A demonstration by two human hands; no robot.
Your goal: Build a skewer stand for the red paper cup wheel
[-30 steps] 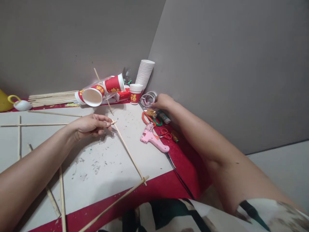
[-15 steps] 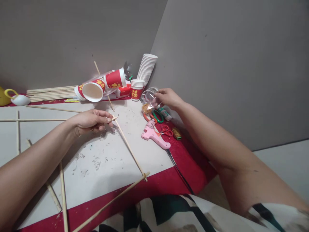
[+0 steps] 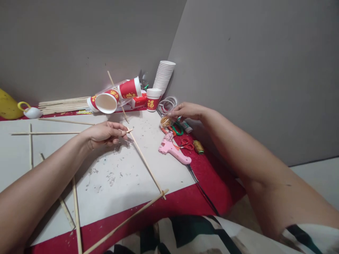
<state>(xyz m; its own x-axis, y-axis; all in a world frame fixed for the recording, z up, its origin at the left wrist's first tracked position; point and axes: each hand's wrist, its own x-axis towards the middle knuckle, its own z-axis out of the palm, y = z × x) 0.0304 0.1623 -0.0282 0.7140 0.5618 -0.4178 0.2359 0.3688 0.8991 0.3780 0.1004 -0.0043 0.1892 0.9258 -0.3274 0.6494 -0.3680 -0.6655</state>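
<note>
grey walls meet in a corner behind a bench (image 3: pixel 119 180) with a white board on top, red cloth under it. left hand (image 3: pixel 106 134) rests palm down on the board, thumb and fingers pinched on the right end of a stick (image 3: pixel 47 133). that stick's long axis runs left-right, out past the wrist toward the left edge. its tip pokes out of the fingers and touches the far end of a diagonal stick (image 3: pixel 145 163). the diagonal one runs from the pinch down-right toward the person and meets a third stick (image 3: pixel 127 220) at the board's near edge.

right hand (image 3: pixel 189 111) is stretched out to the far right corner, fingertips closed on the top of a small clear packet (image 3: pixel 166 121) with orange bits inside. can't tell if the packet is lifted or sitting on the cloth. it lies right of the pinched joint and slightly farther back, well apart from the left hand, so the right hand is the nearer one by far.

just below the packet: pink glue gun (image 3: pixel 173 151), lying up-left to down-right with its cord trailing toward the person, and red scissors (image 3: pixel 186 144) beside it. at the back wall: tipped red cups (image 3: pixel 107 102), a leaning white cup stack (image 3: pixel 164 76) and a stick bundle (image 3: pixel 63 105).
</note>
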